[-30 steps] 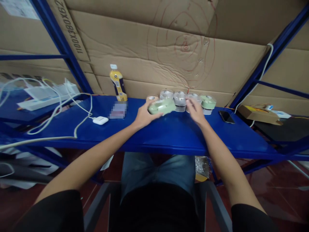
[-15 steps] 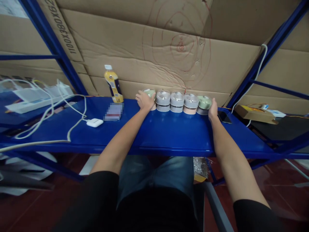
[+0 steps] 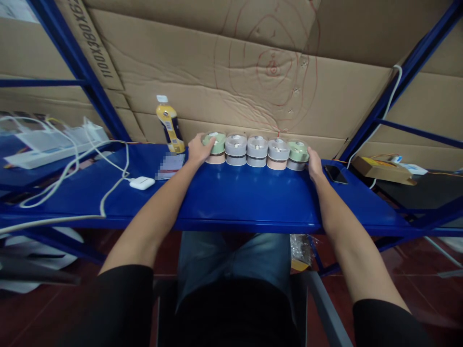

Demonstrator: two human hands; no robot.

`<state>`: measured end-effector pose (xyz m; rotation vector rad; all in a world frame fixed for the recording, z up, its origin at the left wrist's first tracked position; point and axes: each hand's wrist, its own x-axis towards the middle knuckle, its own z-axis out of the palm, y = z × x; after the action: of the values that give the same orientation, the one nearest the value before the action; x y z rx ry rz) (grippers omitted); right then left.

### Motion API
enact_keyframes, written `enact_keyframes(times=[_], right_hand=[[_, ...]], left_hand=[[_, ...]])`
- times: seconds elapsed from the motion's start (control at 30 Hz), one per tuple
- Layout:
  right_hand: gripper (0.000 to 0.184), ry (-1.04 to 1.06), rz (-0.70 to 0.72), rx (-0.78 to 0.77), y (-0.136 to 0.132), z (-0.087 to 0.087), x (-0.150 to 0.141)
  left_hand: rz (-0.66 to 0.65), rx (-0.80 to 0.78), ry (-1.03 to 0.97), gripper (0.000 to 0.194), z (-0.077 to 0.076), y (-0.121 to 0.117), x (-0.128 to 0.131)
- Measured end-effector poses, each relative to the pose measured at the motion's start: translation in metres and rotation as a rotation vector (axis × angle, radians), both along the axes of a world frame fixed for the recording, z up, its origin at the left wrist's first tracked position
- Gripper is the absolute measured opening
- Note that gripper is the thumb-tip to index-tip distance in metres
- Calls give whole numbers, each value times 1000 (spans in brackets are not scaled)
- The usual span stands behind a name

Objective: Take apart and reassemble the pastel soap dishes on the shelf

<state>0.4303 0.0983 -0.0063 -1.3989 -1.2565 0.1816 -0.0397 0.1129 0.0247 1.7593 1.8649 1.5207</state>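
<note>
A row of small round containers (image 3: 256, 144), stacked two high, stands along the back of the blue shelf. Their clear-looking lids show small white items inside; most upper ones are grey, the two end ones green. My left hand (image 3: 198, 148) grips the left end, its thumb on the green container (image 3: 217, 143) above a pinkish one (image 3: 216, 159). Against the right end, my right hand (image 3: 314, 163) lies with fingers extended, beside the other green container (image 3: 298, 151). Fingers behind the end stacks are partly hidden.
A yellow drink bottle (image 3: 170, 126) stands left of the row, near a pixelated flat item (image 3: 170, 166). A white earbud case (image 3: 142, 182) and cables (image 3: 104, 193) lie farther left. At right are a phone (image 3: 336, 174) and a cardboard box (image 3: 383, 170). Cardboard (image 3: 202, 72) backs the shelf.
The whole row has slid left along the shelf with both hands at its ends. My left hand has moved from over the green container to its left side.
</note>
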Motion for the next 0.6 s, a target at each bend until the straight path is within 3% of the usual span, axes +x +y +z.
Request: enact_keyframes(times=[0.1, 0.23, 0.33, 0.47, 0.6], right_hand=[[63, 117, 54, -99, -3, 1, -15], [68, 96, 99, -154, -7, 4, -37], [83, 11, 75, -182, -9, 6, -54], [117, -181, -77, -165, -12, 9, -75], [122, -286, -139, -180, -17, 11, -90]], left_hand=[[29, 2, -20, 47, 1, 2, -16], [68, -8, -59, 43, 3, 1, -35], [116, -14, -74, 44, 4, -1, -43], [169, -57, -97, 53, 3, -3, -46], [186, -74, -96, 51, 3, -3, -45]])
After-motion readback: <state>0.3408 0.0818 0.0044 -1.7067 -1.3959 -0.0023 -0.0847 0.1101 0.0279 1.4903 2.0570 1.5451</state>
